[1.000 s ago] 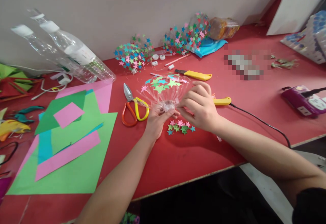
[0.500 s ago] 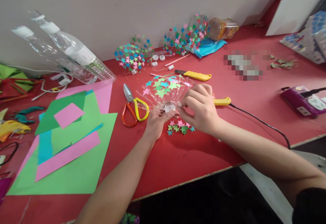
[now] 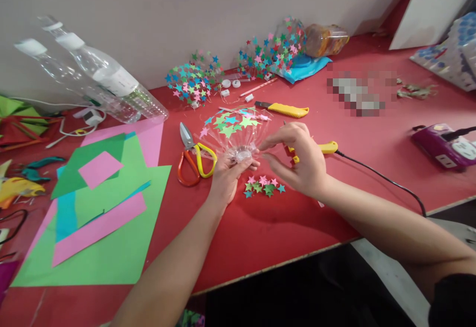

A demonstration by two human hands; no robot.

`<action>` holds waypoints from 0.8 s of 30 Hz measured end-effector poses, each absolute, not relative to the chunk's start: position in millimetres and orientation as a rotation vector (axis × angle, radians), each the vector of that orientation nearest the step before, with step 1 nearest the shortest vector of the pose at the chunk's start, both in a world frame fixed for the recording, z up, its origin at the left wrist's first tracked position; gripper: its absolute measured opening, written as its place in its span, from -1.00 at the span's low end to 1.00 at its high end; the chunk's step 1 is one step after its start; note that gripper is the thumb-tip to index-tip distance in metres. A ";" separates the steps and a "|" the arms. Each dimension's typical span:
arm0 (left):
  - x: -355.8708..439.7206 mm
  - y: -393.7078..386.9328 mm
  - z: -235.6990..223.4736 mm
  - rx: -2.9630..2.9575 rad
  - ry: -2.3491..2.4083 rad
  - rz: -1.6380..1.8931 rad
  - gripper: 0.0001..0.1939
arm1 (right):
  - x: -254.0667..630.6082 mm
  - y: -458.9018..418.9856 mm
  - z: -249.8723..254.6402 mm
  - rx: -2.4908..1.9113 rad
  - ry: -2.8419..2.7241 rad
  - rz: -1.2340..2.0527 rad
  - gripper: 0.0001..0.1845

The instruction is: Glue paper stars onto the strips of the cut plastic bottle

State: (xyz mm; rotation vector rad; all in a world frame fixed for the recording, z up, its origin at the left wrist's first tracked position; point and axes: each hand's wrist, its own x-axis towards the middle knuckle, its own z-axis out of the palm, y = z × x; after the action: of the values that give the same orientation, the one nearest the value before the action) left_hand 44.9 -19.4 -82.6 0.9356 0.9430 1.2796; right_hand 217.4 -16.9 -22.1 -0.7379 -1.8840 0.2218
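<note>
My left hand (image 3: 227, 175) grips the neck of a clear plastic bottle top cut into thin strips (image 3: 243, 152), thumb laid across its round mouth. The strips fan away from me, and green, blue and pink paper stars (image 3: 232, 122) sit on their far part. Just right of the bottle top, my right hand (image 3: 297, 161) is raised with thumb and forefinger apart; nothing shows between them. Below the hands a small pile of loose paper stars (image 3: 263, 186) lies on the red table (image 3: 260, 237).
Scissors (image 3: 191, 158) lie left of my hands, a yellow cutter knife (image 3: 286, 110) beyond them. A yellow-handled corded tool (image 3: 327, 148) is partly behind my right hand. Coloured paper sheets (image 3: 111, 262) and plastic bottles (image 3: 107, 74) occupy the left; finished star balls (image 3: 191, 83) stand by the wall.
My right thumb and fingers have spread and drawn away to the right from the bottle top. The left hand has shifted the bottle top slightly left and tilted it.
</note>
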 end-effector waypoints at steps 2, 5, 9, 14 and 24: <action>44.9 -19.8 -82.7 0.937 0.951 1.283 -0.76 | 216.2 -17.1 -24.3 -0.739 -1.870 0.235 -0.81; 44.8 -20.2 -82.2 0.948 0.947 1.260 -0.79 | 214.9 -17.6 -26.7 -0.745 -1.786 0.306 -0.77; 45.1 -20.2 -81.5 0.959 0.944 1.237 -0.80 | 215.5 -17.1 -26.2 -0.751 -1.786 0.304 -0.76; 45.3 -20.0 -81.9 0.973 0.963 1.233 -0.77 | 218.1 -15.0 -23.6 -0.664 -1.859 0.241 -0.80; 46.1 -20.7 -80.5 0.970 1.003 1.243 -0.75 | 220.7 -16.2 -19.9 -0.681 -1.828 0.183 -0.88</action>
State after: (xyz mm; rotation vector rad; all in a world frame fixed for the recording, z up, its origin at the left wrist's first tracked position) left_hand 46.1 -20.7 -80.5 0.9704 1.0026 1.2427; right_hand 220.7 -16.2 -19.9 -0.6814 -1.8282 0.1826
